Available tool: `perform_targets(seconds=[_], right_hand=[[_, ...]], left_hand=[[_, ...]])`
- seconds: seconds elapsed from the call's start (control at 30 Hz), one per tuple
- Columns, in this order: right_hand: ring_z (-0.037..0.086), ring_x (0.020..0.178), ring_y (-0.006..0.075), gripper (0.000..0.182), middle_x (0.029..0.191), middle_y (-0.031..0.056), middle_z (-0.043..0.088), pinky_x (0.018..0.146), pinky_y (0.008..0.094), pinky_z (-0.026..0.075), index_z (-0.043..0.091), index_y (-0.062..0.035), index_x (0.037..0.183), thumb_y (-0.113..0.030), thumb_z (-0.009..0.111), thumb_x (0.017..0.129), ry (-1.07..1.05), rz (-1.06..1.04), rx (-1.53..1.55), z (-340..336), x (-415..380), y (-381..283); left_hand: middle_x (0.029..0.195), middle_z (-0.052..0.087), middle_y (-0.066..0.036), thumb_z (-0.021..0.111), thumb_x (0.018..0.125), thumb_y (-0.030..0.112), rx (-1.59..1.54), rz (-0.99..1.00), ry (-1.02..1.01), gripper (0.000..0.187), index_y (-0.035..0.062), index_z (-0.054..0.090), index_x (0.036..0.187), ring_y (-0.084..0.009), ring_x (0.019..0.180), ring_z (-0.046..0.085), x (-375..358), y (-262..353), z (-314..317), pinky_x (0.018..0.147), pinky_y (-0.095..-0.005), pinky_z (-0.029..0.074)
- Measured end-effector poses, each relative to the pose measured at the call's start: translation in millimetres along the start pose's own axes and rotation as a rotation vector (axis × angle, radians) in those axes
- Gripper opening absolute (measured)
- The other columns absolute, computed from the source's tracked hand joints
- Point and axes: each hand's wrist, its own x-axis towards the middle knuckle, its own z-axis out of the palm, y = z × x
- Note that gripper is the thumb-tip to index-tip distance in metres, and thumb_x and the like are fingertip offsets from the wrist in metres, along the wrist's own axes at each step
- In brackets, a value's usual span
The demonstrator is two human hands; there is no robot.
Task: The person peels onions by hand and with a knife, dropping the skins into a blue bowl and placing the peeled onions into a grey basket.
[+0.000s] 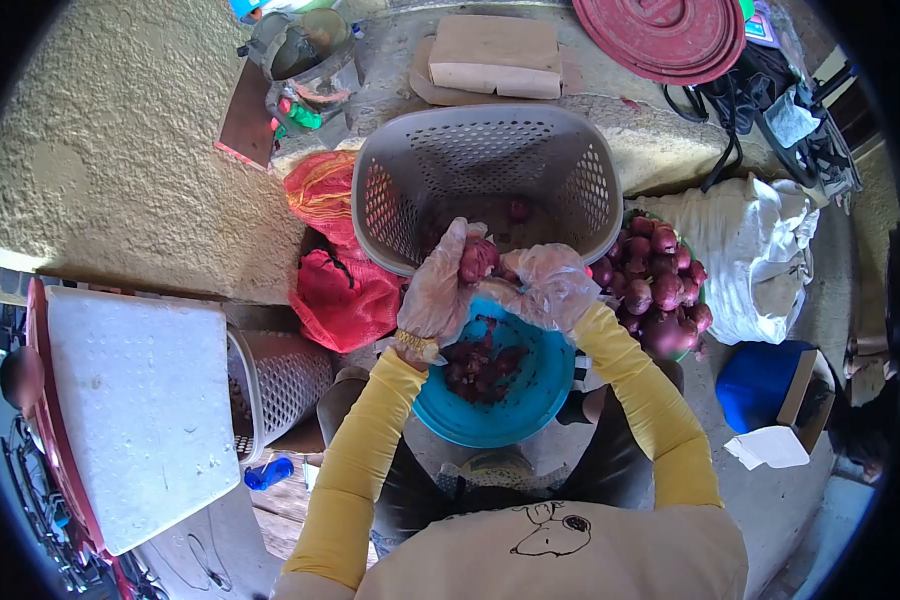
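Both my hands wear clear plastic gloves and hover over the near rim of the grey basket. My left hand point(438, 290) is wrapped round a red onion point(479, 259). Close beside it, my right hand point(550, 286) has its fingers curled in toward the onion; what lies between its fingertips is hidden. Below them a blue basin point(440, 420) holds dark red onion skins point(482, 368). Inside the tall grey perforated basket point(480, 120) lies another red onion point(519, 210). A heap of red onions point(660, 270) fills a green-rimmed container to the right.
Red mesh sacks point(345, 300) lie left of the basket, and a white sack point(760, 250) lies at the right. A white foam board point(140, 400) and a second perforated basket point(285, 385) stand at the left. A cardboard box point(495, 55) and a red lid point(660, 35) rest on the back ledge.
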Motion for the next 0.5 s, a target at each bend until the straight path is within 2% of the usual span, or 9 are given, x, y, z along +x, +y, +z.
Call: perform_targets(seconds=[0.07, 0.1, 0.17, 0.2, 0.27, 0.3, 0.4, 0.5], right_hand=[[0.07, 0.076, 0.039, 0.051, 0.077, 0.0152, 0.069, 0.068, 0.05, 0.055, 0.073, -0.0111, 0.097, -0.061, 0.065, 0.094, 0.041, -0.119, 0.237, -4, -1, -3], [0.07, 0.076, 0.039, 0.051, 0.077, 0.0152, 0.069, 0.068, 0.05, 0.055, 0.073, -0.0111, 0.097, -0.061, 0.065, 0.094, 0.04, -0.12, 0.238, -2, -2, -2], [0.07, 0.078, 0.0385, 0.049, 0.079, 0.0149, 0.07, 0.068, 0.0496, 0.055, 0.075, -0.0127, 0.1, -0.061, 0.065, 0.094, 0.015, -0.222, 0.185, 3, -4, 0], [0.07, 0.078, 0.0385, 0.049, 0.079, 0.0149, 0.07, 0.068, 0.0496, 0.055, 0.075, -0.0127, 0.1, -0.061, 0.065, 0.094, 0.015, -0.224, 0.186, 2, -4, 0], [0.07, 0.081, 0.0389, 0.052, 0.083, 0.0154, 0.071, 0.071, 0.0507, 0.055, 0.076, -0.0123, 0.099, -0.063, 0.066, 0.093, -0.339, -0.249, 0.215, -1, -4, -1], [0.07, 0.081, 0.0389, 0.052, 0.083, 0.0154, 0.071, 0.071, 0.0507, 0.055, 0.076, -0.0123, 0.099, -0.063, 0.066, 0.093, -0.339, -0.251, 0.216, 4, -6, 0], [0.07, 0.085, 0.041, 0.06, 0.086, 0.0163, 0.072, 0.076, 0.0527, 0.055, 0.076, -0.0102, 0.093, -0.069, 0.065, 0.09, -0.564, -0.186, 0.104, 13, -10, -5], [0.071, 0.085, 0.0396, 0.06, 0.086, 0.0154, 0.073, 0.075, 0.0515, 0.055, 0.077, -0.0111, 0.09, -0.07, 0.065, 0.089, -0.51, -0.193, 0.064, 29, -21, -10]], left_hand=[[0.109, 0.068, -0.013, 0.065, 0.103, 0.048, 0.065, 0.04, 0.041, 0.056, -0.0039, 0.061, 0.126, -0.0268, 0.103, 0.069, 1, 2, 1, 0.085, -0.0391, 0.06], [0.109, 0.068, -0.013, 0.065, 0.103, 0.048, 0.064, 0.04, 0.042, 0.056, -0.0039, 0.061, 0.126, -0.0268, 0.103, 0.069, -1, 5, 2, 0.085, -0.0391, 0.06], [0.109, 0.068, -0.016, 0.064, 0.102, 0.053, 0.026, -0.067, -0.016, 0.062, -0.0039, 0.06, 0.126, -0.0367, 0.108, 0.071, -4, 14, 3, 0.085, -0.0448, 0.062], [0.109, 0.068, -0.016, 0.064, 0.102, 0.053, 0.026, -0.066, -0.015, 0.062, -0.0039, 0.06, 0.126, -0.0367, 0.108, 0.071, -4, 16, 3, 0.085, -0.0448, 0.062], [0.113, 0.067, -0.02, 0.06, 0.102, 0.059, 0.02, -0.041, 0.079, 0.068, -0.0044, 0.059, 0.127, -0.0452, 0.11, 0.07, -2, 20, 3, 0.087, -0.0499, 0.065], [0.113, 0.067, -0.02, 0.06, 0.102, 0.059, 0.021, -0.04, 0.081, 0.068, -0.0044, 0.059, 0.127, -0.0452, 0.11, 0.07, -1, 22, -2, 0.087, -0.0499, 0.065], [0.118, 0.066, -0.024, 0.055, 0.103, 0.06, -0.074, -0.08, -0.039, 0.069, -0.0051, 0.059, 0.126, -0.0463, 0.115, 0.067, 2, 25, -12, 0.092, -0.0512, 0.064], [0.117, 0.065, -0.02, 0.059, 0.1, 0.064, -0.181, -0.092, -0.031, 0.072, -0.0027, 0.058, 0.126, -0.0456, 0.118, 0.067, 0, 22, -9, 0.087, -0.0499, 0.067]])
